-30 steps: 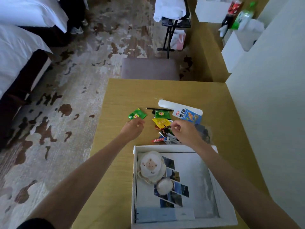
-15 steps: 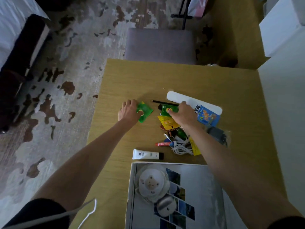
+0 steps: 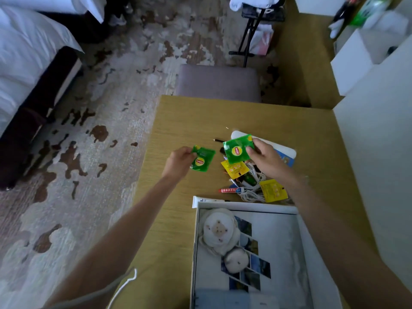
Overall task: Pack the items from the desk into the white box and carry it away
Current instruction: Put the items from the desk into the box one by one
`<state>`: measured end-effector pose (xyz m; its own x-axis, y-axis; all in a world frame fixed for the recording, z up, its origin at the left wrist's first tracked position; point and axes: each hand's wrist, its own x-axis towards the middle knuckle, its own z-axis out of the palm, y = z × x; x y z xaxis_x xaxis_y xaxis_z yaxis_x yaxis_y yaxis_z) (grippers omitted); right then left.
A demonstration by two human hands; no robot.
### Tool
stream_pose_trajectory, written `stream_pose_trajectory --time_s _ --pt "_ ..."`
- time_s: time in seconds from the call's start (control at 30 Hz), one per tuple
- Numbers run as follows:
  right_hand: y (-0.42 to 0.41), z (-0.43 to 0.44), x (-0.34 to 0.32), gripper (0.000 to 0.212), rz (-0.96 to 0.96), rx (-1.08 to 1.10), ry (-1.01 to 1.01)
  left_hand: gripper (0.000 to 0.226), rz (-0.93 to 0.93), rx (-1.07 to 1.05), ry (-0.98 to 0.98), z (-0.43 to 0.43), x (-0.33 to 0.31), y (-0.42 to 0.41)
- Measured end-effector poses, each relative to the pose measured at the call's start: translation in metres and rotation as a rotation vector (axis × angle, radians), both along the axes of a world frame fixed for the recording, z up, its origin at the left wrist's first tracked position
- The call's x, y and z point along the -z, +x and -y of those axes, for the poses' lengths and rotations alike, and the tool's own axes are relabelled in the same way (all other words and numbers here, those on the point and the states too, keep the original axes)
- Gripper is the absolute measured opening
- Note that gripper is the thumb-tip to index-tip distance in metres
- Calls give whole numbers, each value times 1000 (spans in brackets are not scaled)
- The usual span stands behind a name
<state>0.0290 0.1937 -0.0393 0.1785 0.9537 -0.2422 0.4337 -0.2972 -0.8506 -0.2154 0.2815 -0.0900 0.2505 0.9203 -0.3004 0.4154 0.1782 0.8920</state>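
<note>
White box [image 3: 245,206]: set open on the near part of the wooden desk [image 3: 189,117], its far rim just short of the loose pile. Held inside, at the left, are a round white cloth item printed with a small bear [image 3: 217,230] and a smaller white round item [image 3: 236,260], both lying on a sheet printed with photo tiles [image 3: 256,270].

Green Lipton tea sachet, first [image 3: 201,160]: pinched at its left edge by the left hand [image 3: 179,161], fingers closed on it, held above the desk left of the pile.

Green Lipton tea sachet, second [image 3: 237,151]: gripped at its right edge by the right hand [image 3: 265,160], fingers closed on it, raised over the pile.

Loose pile on the desk, between the hands and the box: two yellow sachets [image 3: 234,169] [image 3: 273,190], a coiled white cable [image 3: 252,192], a small red-and-white tube [image 3: 230,190], and a white tube [image 3: 207,200] touching the box's far rim.

Beyond the pile: a black pencil [image 3: 219,140] and a long white packet [image 3: 281,148], partly hidden by the right hand.

Grey upholstered stool [image 3: 219,83]: placed against the desk's far edge, on patterned carpet [image 3: 89,141].
</note>
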Motion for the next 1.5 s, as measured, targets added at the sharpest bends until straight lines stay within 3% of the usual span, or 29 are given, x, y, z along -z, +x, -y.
stream_pose_trajectory --time_s 0.1,0.3,0.4,0.5,0.6,0.77,0.9,1.03,1.17,1.33,1.5 --pt "-21 39 -27 21 101 -95 107 18 91 110 86 30 -36 0" --pt "-42 112 -53 26 351 57 348 16 232 426 115 100 -79 21" --pt "-37 142 -56 28 381 110 300 4 295 519 80 133 -80 35" --pt "-26 168 -53 36 461 111 191 17 242 566 76 159 -73 47" --pt "-11 189 -50 36 489 26 147 17 256 566 25 181 -65 61" --pt "9 216 -45 23 473 -120 48 14 145 541 24 213 -53 85" --pt "19 230 -36 20 486 -282 -88 16 -50 641 38 237 -39 88" --pt "17 235 -21 20 678 -533 -235 15 -250 787 16 250 -26 84" --pt "10 242 -7 18 888 -767 -252 18 -370 794 17 256 -21 79" --pt "8 250 7 22 1245 -970 -155 19 -470 728 129 256 -20 80" --pt "28 241 4 29 1219 -889 77 18 -498 616 209 247 -27 85"
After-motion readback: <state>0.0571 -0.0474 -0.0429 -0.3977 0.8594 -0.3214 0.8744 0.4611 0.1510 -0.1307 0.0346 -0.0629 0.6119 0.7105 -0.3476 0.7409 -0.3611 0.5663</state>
